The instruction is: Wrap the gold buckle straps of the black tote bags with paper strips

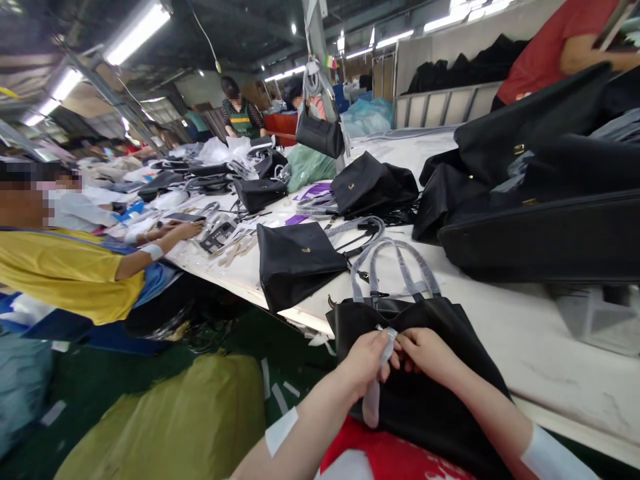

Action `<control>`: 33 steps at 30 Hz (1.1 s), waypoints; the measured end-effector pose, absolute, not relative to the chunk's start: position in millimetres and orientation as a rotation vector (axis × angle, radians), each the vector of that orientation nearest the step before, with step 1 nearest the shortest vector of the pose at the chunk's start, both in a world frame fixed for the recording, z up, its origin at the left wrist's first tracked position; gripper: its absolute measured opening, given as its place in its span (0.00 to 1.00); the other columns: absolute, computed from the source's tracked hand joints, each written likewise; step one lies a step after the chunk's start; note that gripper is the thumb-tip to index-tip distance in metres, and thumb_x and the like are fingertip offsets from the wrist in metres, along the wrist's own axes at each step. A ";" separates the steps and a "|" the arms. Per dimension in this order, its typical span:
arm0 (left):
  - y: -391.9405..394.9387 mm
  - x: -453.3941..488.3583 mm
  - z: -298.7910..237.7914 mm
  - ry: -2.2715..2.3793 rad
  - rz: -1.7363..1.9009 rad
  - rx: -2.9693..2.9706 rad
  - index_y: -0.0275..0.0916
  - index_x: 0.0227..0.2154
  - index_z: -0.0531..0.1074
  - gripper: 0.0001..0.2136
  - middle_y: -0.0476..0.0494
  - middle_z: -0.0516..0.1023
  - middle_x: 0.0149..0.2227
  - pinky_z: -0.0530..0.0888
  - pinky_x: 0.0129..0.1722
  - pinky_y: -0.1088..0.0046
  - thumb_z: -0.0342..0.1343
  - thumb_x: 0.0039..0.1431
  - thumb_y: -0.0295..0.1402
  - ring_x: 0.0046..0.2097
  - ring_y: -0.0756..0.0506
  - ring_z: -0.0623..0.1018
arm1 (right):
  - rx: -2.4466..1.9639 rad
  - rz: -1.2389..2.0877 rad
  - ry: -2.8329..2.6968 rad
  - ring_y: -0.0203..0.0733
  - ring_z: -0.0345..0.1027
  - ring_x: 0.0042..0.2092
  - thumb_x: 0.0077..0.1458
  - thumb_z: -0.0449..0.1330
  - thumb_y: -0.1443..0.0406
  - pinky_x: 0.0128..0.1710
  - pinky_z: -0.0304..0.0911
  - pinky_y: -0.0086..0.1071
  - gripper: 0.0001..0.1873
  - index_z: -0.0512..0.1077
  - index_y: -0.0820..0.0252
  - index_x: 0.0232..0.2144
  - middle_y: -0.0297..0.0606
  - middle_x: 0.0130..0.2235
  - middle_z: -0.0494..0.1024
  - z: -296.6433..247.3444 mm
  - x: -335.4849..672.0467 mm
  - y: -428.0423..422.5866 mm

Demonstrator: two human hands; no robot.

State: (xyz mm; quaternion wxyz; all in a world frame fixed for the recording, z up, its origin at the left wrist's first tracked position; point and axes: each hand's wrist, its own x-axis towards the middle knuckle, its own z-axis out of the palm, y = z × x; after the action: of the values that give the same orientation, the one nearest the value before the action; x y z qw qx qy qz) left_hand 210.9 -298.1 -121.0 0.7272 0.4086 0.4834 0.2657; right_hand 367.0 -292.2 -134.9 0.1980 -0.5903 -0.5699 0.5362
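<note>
A black handbag (450, 387) leans over the table's front edge toward my lap, its two handles (395, 267) wrapped in clear plastic and standing up. My left hand (369, 360) is closed around a whitish plastic-wrapped strip (371, 403) in front of the bag's upper side; one end hangs below the fingers and the other pokes out above. Close beside it, my right hand (425, 352) is closed in a pinch, its fingertips almost meeting the left ones. What those right fingertips hold is hidden.
Black handbags lie ahead on the white table (565, 360), one nearby (303, 260) and another behind (375, 183). Larger black bags (540, 227) are piled at right. A person in a yellow shirt (70, 273) works at left. A big olive sack (175, 420) stands on the floor.
</note>
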 end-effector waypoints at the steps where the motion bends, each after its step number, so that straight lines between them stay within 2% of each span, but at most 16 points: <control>1: -299.1 212.9 -122.4 1.126 0.620 1.012 0.35 0.32 0.69 0.21 0.51 0.70 0.21 0.56 0.15 0.79 0.45 0.61 0.50 0.14 0.55 0.62 | -1.595 1.509 -1.594 0.36 0.69 0.21 0.58 0.49 0.59 0.17 0.60 0.25 0.17 0.70 0.61 0.25 0.38 0.24 0.76 -136.2 369.5 -292.9; 5: -300.8 216.3 -124.4 1.302 0.638 1.310 0.35 0.29 0.70 0.21 0.50 0.70 0.21 0.63 0.18 0.78 0.43 0.63 0.48 0.17 0.53 0.67 | -1.490 1.529 -1.507 0.33 0.66 0.19 0.55 0.49 0.55 0.16 0.57 0.25 0.18 0.70 0.62 0.26 0.36 0.26 0.74 -143.2 373.7 -293.8; 8: -300.8 214.4 -118.9 1.391 0.706 1.481 0.36 0.35 0.73 0.18 0.46 0.75 0.28 0.68 0.23 0.76 0.44 0.64 0.43 0.22 0.51 0.72 | -1.502 1.528 -1.413 0.32 0.63 0.18 0.53 0.50 0.52 0.15 0.55 0.25 0.20 0.70 0.62 0.26 0.36 0.24 0.73 -145.4 370.9 -292.9; 11: -302.4 211.6 -111.5 1.476 0.774 1.691 0.39 0.43 0.75 0.16 0.41 0.77 0.38 0.73 0.37 0.71 0.44 0.65 0.38 0.35 0.46 0.76 | -1.468 1.586 -1.281 0.32 0.62 0.17 0.49 0.54 0.50 0.14 0.53 0.24 0.21 0.70 0.63 0.28 0.36 0.24 0.74 -143.3 367.7 -291.8; 14: -307.4 211.9 -110.3 1.539 0.716 1.932 0.39 0.50 0.72 0.18 0.37 0.76 0.45 0.70 0.50 0.66 0.40 0.66 0.34 0.47 0.41 0.75 | -1.356 1.699 -1.144 0.31 0.62 0.18 0.45 0.58 0.48 0.15 0.52 0.24 0.22 0.69 0.63 0.27 0.35 0.24 0.74 -137.4 367.3 -291.2; 17: -314.3 216.7 -119.1 1.609 0.487 2.127 0.35 0.59 0.63 0.22 0.32 0.72 0.50 0.71 0.48 0.64 0.41 0.62 0.27 0.48 0.38 0.75 | -1.278 1.791 -0.991 0.31 0.63 0.18 0.44 0.59 0.45 0.16 0.52 0.24 0.25 0.69 0.63 0.27 0.36 0.23 0.74 -129.6 368.4 -291.4; 20: -321.4 223.9 -131.1 1.638 0.348 2.259 0.35 0.63 0.56 0.28 0.30 0.67 0.55 0.73 0.45 0.65 0.43 0.58 0.22 0.49 0.38 0.75 | -1.287 1.808 -0.933 0.31 0.63 0.18 0.47 0.57 0.42 0.16 0.51 0.24 0.28 0.69 0.63 0.26 0.37 0.23 0.74 -124.2 367.3 -291.5; 24: -327.4 227.9 -133.7 1.562 0.464 2.205 0.36 0.62 0.57 0.27 0.31 0.62 0.60 0.71 0.51 0.65 0.43 0.59 0.22 0.57 0.37 0.69 | -1.430 1.659 -1.042 0.29 0.55 0.15 0.46 0.59 0.41 0.15 0.47 0.24 0.29 0.64 0.61 0.18 0.31 0.16 0.66 -127.0 363.5 -291.2; 26: -326.9 225.4 -129.0 1.551 0.664 1.975 0.35 0.61 0.59 0.23 0.31 0.64 0.59 0.67 0.55 0.64 0.44 0.62 0.28 0.60 0.38 0.66 | -1.427 1.622 -1.081 0.29 0.51 0.15 0.46 0.59 0.41 0.15 0.46 0.24 0.29 0.62 0.59 0.17 0.28 0.13 0.61 -131.8 363.4 -291.0; 28: -324.4 220.6 -124.8 1.510 0.799 1.694 0.35 0.56 0.64 0.20 0.32 0.71 0.52 0.68 0.54 0.64 0.45 0.64 0.36 0.54 0.40 0.71 | -1.382 1.629 -1.109 0.29 0.49 0.15 0.46 0.58 0.40 0.15 0.45 0.25 0.29 0.62 0.59 0.17 0.27 0.13 0.59 -136.6 364.0 -290.4; 30: -321.4 214.2 -123.9 1.412 0.728 1.478 0.35 0.47 0.70 0.19 0.36 0.77 0.39 0.73 0.43 0.66 0.45 0.64 0.43 0.40 0.43 0.77 | -1.347 1.653 -1.130 0.29 0.51 0.15 0.44 0.58 0.39 0.15 0.45 0.25 0.30 0.63 0.59 0.19 0.29 0.15 0.62 -138.8 364.0 -289.9; 32: -318.8 205.4 -125.4 1.314 0.554 1.347 0.37 0.39 0.71 0.19 0.42 0.76 0.28 0.73 0.31 0.69 0.47 0.61 0.48 0.29 0.45 0.75 | -1.353 1.687 -1.168 0.30 0.54 0.16 0.41 0.57 0.38 0.15 0.46 0.26 0.30 0.65 0.60 0.21 0.32 0.19 0.66 -136.4 363.5 -291.7; 33: -317.4 199.3 -126.0 1.289 0.493 1.303 0.38 0.38 0.72 0.18 0.44 0.75 0.25 0.72 0.28 0.70 0.49 0.59 0.49 0.27 0.46 0.74 | -1.371 1.697 -1.205 0.32 0.56 0.16 0.40 0.57 0.37 0.16 0.48 0.27 0.30 0.67 0.60 0.22 0.34 0.20 0.68 -133.0 364.2 -294.4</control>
State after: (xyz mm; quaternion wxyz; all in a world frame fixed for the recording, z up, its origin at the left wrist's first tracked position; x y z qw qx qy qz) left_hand 199.3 -317.4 -126.0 0.5825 0.5581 0.5519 0.2113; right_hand 364.2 -294.4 -133.0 0.3189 -0.5213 -0.4581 0.6455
